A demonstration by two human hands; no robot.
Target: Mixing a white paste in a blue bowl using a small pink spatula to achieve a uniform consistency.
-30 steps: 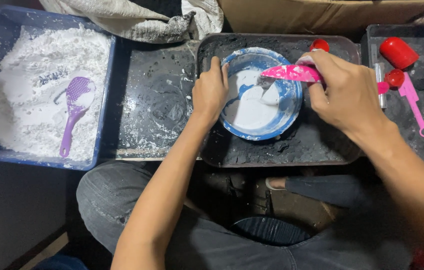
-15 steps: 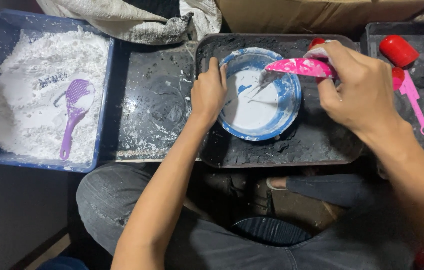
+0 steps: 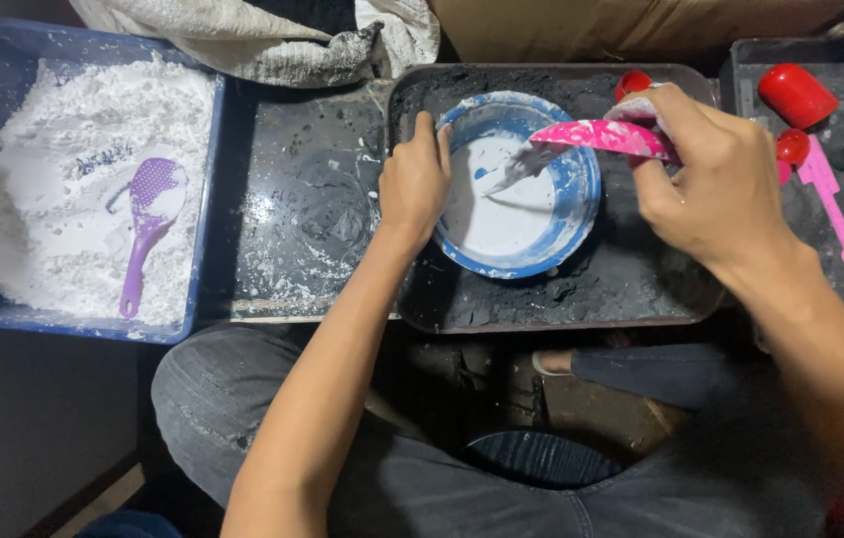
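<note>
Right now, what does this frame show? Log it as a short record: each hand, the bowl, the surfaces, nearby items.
left hand: grips the left rim of the blue bowl
right hand: holds a pink spoon, tip over the bowl
bowl contents: white paste, smeared up the walls
bowl support: dark tray with black residue
left side: blue tub of white powder, purple scoop lying on it
right side: red cap and pink measuring spoon on another dark tray

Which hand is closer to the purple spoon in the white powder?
Left. The left hand grips the blue bowl's near rim, closer to the purple spoon. The right hand, holding a pink scoop, is beyond the bowl.
</note>
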